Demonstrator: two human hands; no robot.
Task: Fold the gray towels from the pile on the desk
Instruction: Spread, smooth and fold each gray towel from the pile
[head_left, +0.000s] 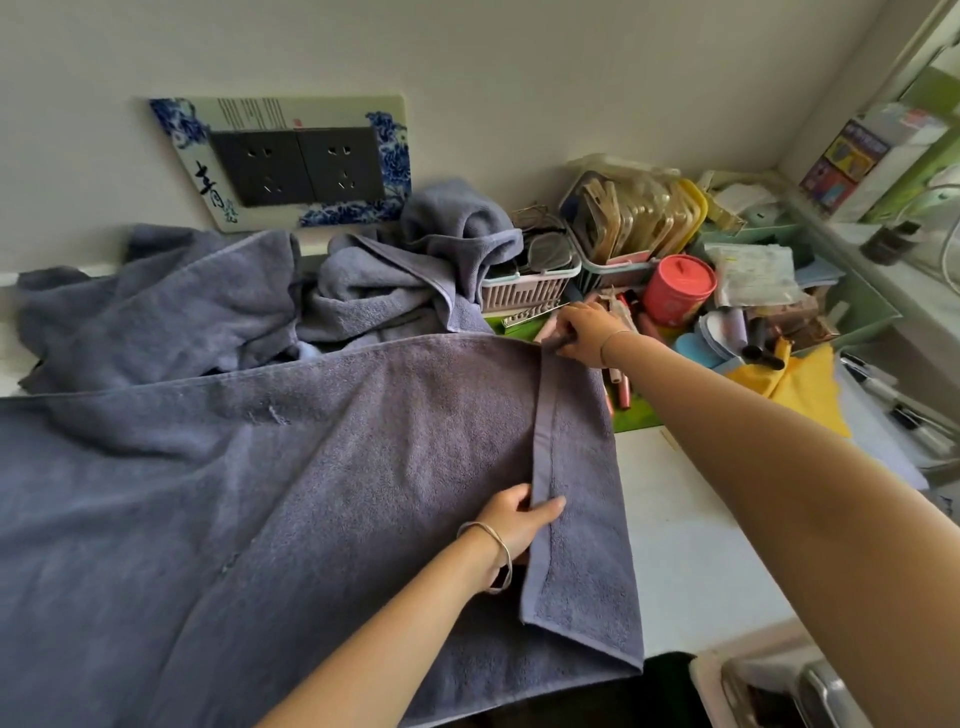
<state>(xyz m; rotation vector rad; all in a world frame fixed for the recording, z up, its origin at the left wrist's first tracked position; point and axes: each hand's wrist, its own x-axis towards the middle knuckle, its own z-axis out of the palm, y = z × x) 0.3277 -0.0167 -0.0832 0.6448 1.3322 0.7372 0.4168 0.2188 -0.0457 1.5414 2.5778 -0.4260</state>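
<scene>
I am pinching the hem of the large gray terry towel (311, 467), left hand (514, 519) near, right hand (587, 332) far, to fold straight.

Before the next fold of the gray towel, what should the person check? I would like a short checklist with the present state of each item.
1. Right hand pinches the far corner of the spread towel: ok.
2. Left hand grips the hem nearer the person: ok.
3. Hem runs straight between both hands: ok.
4. Towel surface smooth: not ok, creases on its left part.
5. Towel's left end lying square: cannot tell, it leaves the frame.
</scene>
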